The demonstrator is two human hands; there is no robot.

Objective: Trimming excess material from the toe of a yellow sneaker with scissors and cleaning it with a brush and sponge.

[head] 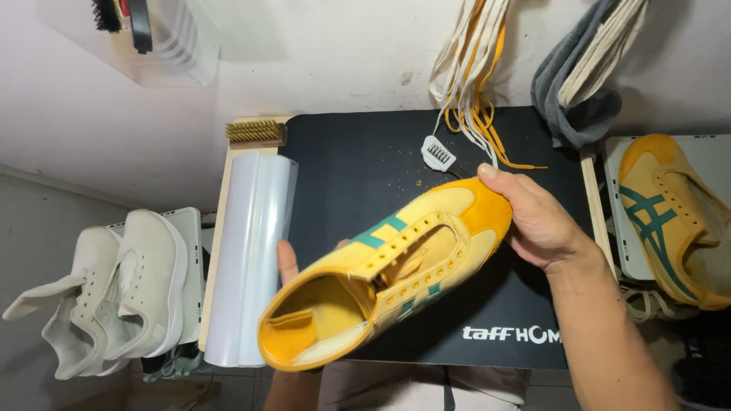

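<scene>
Head view: yellow sneaker (388, 270) with teal stripes and no laces is held up over the black mat (358, 164), tilted so its open collar faces the camera. Right hand (537, 221) wraps around the toe cap, thumb on top and the fingers curled beneath, a firm clasp. Left hand (288, 262) supports the heel end from below and behind; only its thumb shows past the collar, so the fingers' hold is hidden, though the shoe clearly rests in it.

Beyond the toe grip lie a small white comb-like tool (438, 154) and a bundle of cream and orange laces (472, 68) hanging from the wall. Outward of the right wrist sits the matching second sneaker (670, 221) on a grey tray. Left of the heel grip, a roll of clear film (251, 259) stands along the mat's edge, with a brass-bristle brush (255, 131) above it and a pair of white sneakers (114, 289) farther off.

To inspect well, I judge both ends should stay supported while the shoe is turned slowly, keeping the tongue and eyelets in plain sight.
</scene>
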